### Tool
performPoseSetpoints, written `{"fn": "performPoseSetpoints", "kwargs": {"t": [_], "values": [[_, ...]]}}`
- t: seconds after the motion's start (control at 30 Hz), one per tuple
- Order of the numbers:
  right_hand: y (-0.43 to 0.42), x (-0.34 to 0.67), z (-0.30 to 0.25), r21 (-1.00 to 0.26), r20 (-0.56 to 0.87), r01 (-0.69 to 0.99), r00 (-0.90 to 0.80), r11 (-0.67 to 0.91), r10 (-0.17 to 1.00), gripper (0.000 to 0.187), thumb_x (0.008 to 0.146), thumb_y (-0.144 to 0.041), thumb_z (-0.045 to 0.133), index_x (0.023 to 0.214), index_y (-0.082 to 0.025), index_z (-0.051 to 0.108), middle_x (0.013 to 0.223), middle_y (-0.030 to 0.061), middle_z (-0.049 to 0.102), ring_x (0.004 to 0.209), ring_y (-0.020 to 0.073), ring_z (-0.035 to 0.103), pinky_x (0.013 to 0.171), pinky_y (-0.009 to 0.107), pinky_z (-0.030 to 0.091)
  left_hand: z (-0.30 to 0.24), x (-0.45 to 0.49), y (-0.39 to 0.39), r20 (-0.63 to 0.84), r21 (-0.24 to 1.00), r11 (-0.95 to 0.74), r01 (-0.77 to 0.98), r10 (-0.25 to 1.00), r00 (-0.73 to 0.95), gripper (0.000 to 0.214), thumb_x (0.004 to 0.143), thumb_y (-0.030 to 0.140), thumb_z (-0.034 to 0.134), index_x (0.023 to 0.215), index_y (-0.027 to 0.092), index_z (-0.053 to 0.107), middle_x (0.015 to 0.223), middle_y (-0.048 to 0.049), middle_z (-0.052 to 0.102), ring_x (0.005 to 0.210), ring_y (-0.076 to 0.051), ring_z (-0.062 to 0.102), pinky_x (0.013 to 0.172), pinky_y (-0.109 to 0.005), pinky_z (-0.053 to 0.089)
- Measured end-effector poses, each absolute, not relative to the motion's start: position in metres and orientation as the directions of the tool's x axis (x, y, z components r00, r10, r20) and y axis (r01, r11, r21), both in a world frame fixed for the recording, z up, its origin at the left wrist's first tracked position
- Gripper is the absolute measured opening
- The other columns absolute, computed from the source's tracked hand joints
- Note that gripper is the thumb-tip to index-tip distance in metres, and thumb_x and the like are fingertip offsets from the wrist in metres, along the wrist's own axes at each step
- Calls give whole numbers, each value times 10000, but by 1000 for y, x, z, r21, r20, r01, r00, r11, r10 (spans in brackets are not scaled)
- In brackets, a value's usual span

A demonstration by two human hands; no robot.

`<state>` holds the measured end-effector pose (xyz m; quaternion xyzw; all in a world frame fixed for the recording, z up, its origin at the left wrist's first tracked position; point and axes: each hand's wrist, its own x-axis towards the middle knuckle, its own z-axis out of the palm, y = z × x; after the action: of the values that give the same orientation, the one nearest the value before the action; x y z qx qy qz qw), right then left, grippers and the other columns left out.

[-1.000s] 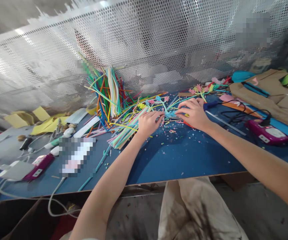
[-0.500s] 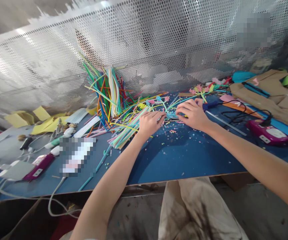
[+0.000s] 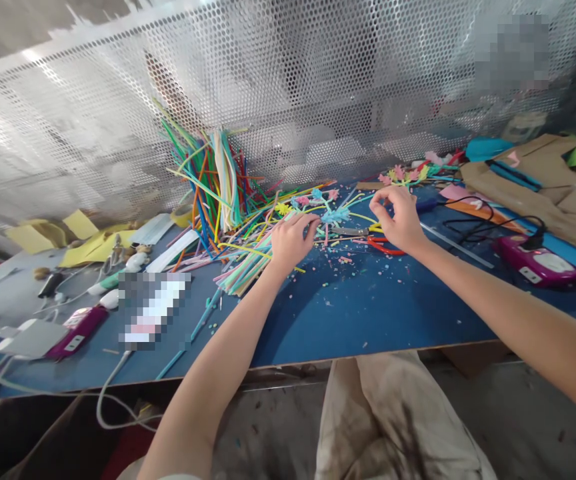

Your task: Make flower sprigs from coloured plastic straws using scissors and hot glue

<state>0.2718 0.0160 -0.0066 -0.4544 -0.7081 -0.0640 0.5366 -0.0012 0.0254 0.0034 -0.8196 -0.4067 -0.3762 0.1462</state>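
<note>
A fluffy light-blue pipe-cleaner piece (image 3: 335, 215) sits at the fingertips of my left hand (image 3: 292, 240), which is closed in a pinch on its left end. My right hand (image 3: 399, 217) is raised to the right of it, thumb and forefinger curled together; whatever is between them is too small to make out. Scissors with red handles (image 3: 387, 247) lie under and beside my right hand, blades pointing left below the blue piece. Behind it rest small pink, blue and yellow pipe-cleaner flowers (image 3: 315, 197).
Loose pastel pipe cleaners (image 3: 245, 272) lie by my left wrist, a taller bundle (image 3: 225, 180) against the perforated metal screen (image 3: 318, 87). Cut bits dot the blue table (image 3: 328, 320). Purple power strips (image 3: 538, 261), cables, brown paper (image 3: 533, 193) and a phone (image 3: 155, 310) lie around.
My right hand has drawn away from the blue pipe-cleaner piece, up and to the right. My left hand has shifted slightly left, and the scissors now show clearly.
</note>
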Motion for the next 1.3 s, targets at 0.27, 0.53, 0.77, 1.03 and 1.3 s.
{"fn": "performPoseSetpoints", "kwargs": {"t": [0.27,0.53,0.77,1.03,1.3], "values": [[18,272,-10,-426,782,701,-32,572,622,173,973,-380,525,889,-245,592,984,58,703,980,266,576,892,456,368,5,0,24,760,75,-606,792,549,348,259,1045,349,464,1019,235,696,981,-36,756,895,-182,698,792,-297,472],[13,263,-8,-401,764,678,-124,617,633,209,980,-409,551,883,-252,650,984,42,738,1039,270,597,901,459,375,9,2,23,764,16,-595,803,526,374,280,1062,355,421,1063,227,669,970,-59,727,893,-184,684,793,-292,465],[15,262,-10,-400,749,637,-187,659,635,229,972,-442,597,871,-276,719,977,20,769,970,260,624,887,471,407,10,5,19,761,22,-599,801,529,375,234,1056,360,450,1059,234,647,993,-43,729,857,-174,683,756,-291,454],[15,262,-9,-386,735,628,-234,676,637,183,937,-430,653,860,-278,722,948,7,767,906,242,628,860,450,431,9,7,18,756,21,-629,777,519,399,220,1050,349,472,1069,229,654,995,-46,748,903,-182,688,753,-297,460],[18,261,-12,-462,750,588,-141,664,647,220,862,-451,733,788,-246,708,904,35,751,818,225,633,842,453,468,11,15,10,746,51,-667,744,520,415,243,1041,352,501,1071,220,703,1012,-51,764,945,-180,693,809,-299,488]]}}
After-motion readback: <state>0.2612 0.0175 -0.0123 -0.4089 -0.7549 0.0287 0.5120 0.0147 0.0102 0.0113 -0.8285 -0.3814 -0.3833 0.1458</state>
